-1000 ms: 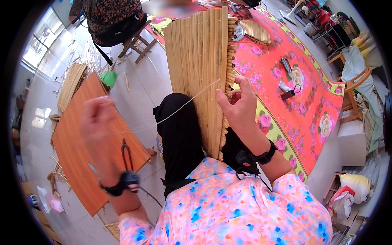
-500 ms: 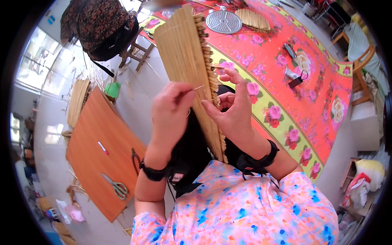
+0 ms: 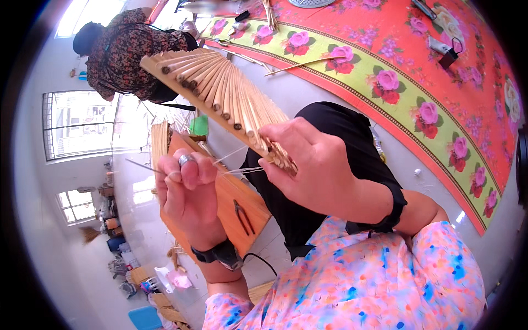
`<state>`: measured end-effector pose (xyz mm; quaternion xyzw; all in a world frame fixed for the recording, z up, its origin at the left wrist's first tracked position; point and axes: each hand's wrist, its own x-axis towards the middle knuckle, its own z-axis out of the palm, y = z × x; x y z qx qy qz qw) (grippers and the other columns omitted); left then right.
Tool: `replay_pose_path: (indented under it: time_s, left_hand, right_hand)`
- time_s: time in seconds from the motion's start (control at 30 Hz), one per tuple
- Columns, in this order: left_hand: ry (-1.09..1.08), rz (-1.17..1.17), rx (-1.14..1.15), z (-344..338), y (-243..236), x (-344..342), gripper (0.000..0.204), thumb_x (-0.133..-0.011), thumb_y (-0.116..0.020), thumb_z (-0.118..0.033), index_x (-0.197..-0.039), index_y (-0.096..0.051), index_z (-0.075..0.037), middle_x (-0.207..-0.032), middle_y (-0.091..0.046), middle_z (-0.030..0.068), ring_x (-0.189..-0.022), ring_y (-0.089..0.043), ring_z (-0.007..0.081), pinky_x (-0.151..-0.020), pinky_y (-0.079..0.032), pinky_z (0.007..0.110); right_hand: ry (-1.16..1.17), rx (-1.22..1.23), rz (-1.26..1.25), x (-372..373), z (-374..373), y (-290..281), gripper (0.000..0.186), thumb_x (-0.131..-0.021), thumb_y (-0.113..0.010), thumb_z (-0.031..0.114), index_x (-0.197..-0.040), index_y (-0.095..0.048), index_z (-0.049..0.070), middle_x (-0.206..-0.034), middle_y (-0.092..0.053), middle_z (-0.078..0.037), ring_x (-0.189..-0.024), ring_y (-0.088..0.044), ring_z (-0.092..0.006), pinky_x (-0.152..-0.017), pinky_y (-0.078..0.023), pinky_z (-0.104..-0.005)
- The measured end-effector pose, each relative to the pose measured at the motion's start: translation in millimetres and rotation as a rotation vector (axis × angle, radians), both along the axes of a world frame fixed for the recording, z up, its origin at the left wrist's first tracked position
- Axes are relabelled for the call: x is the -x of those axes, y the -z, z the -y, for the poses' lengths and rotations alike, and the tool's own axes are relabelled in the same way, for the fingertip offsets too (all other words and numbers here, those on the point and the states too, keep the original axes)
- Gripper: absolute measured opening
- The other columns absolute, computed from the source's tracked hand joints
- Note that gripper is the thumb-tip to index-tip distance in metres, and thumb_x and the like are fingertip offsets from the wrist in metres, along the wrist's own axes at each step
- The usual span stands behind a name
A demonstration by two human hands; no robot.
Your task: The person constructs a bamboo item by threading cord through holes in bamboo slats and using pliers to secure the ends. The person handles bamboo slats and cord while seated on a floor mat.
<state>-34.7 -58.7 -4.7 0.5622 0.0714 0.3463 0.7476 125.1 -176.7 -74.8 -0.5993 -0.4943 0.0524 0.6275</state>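
A fan-shaped piece made of pale reed stalks [image 3: 225, 91] slants above my lap, its cut round ends facing me. My right hand [image 3: 324, 168] is closed on its lower right end, thumb below and fingers above. My left hand [image 3: 192, 201], with a metal ring on a finger, is closed on a thin needle [image 3: 141, 164] that sticks out to the left. White thread [image 3: 242, 171] runs taut between my left hand and the reed piece beside my right thumb. Where the thread enters the reeds is hidden.
An orange board [image 3: 228, 192] with pliers [image 3: 244, 218] on it lies below my left hand. A red and yellow floral cloth [image 3: 357, 33] spreads at the far right, a loose stalk [image 3: 302, 65] across its edge. Another person [image 3: 132, 60] is at the far left near a green object [image 3: 199, 125].
The reed piece has been tilted over, its stalk ends now facing me. My right hand, open before, has closed on its end. My left hand has moved left with the needle, stretching the thread.
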Motion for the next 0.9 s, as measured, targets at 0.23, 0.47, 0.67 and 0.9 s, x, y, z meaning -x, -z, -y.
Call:
replay_pose_path:
  time_s: [0.23,0.47,0.67,0.9]
  left_hand:
    - [-0.1,-0.229,-0.318,1,-25,6,0.015,-0.098,-0.055,-0.015,-0.088,-0.047,-0.007,-0.075,-0.043,0.0013,-0.07,-0.038,0.0151,-0.063,-0.03,0.028]
    - [-0.091,-0.306,-0.381,-8,-31,13,0.02,-0.094,-0.062,-0.02,-0.085,-0.049,-0.007,-0.071,-0.044,0.0008,-0.068,-0.042,0.016,-0.06,-0.031,0.029]
    - [-0.159,-0.298,-0.359,-5,-22,18,0.018,-0.094,-0.062,-0.018,-0.085,-0.054,-0.004,-0.088,-0.055,0.0076,-0.081,-0.053,0.0201,-0.065,-0.04,0.029]
    - [-0.906,-0.589,-0.556,-29,-5,85,0.006,-0.089,-0.063,-0.001,-0.094,-0.066,-0.001,-0.1,-0.063,0.0061,-0.089,-0.058,0.0111,-0.076,-0.047,0.022]
  right_hand:
    - [-0.038,0.019,-0.036,6,-2,2,0.035,-0.069,-0.074,0.004,-0.103,-0.063,0.005,-0.092,-0.062,-0.01,-0.068,-0.065,-0.0241,-0.057,-0.054,-0.03]
    - [-0.041,0.008,-0.003,6,-3,5,0.038,-0.067,-0.073,0.002,-0.103,-0.063,0.002,-0.091,-0.062,-0.011,-0.067,-0.064,-0.0226,-0.056,-0.054,-0.0292]
    - [-0.024,-0.033,0.029,4,-6,5,0.037,-0.068,-0.074,0.002,-0.103,-0.063,0.001,-0.092,-0.062,-0.013,-0.066,-0.063,-0.0245,-0.055,-0.053,-0.0299]
    - [-0.004,-0.015,0.077,0,-3,1,0.034,-0.075,-0.077,0.006,-0.104,-0.061,-0.002,-0.093,-0.062,-0.012,-0.063,-0.061,-0.019,-0.054,-0.05,-0.0279]
